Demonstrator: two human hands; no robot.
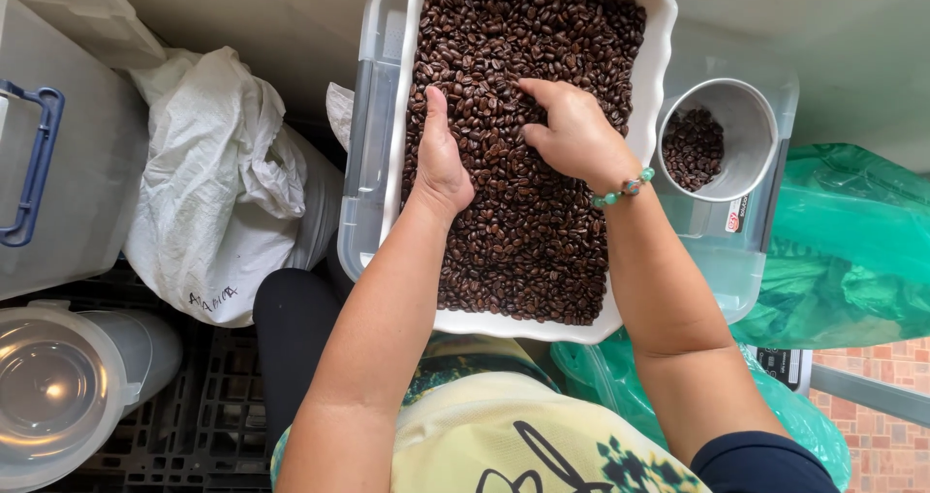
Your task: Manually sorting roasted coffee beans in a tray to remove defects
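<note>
Cluttered with sacks and plastic tubs, the floor is surrounding a white tray (pixel 639 139) heaped with coffee beans (pixel 523 231). Left hand (pixel 441 164) is resting edge-on, loose; right hand (pixel 572 130) is raking, fingers curled, gripping nothing. Beans look light, hard, slippery — best scooped, not pinched.

Both your bare forearms reach forward and converge toward the middle of the view. Your left hand (pixel 441 159) stands on its edge, palm turned inward toward the other hand, fingers straight and pressed together, thumb laid along the top; its grip is open and holds nothing. Your right hand (pixel 573 130) sits palm down with the wrist bent, fingers curled downward and drawn together at the tips, pointing left toward your left hand. A beaded bracelet (pixel 623 188) circles your right wrist. The two hands are near each other, not touching.
</note>
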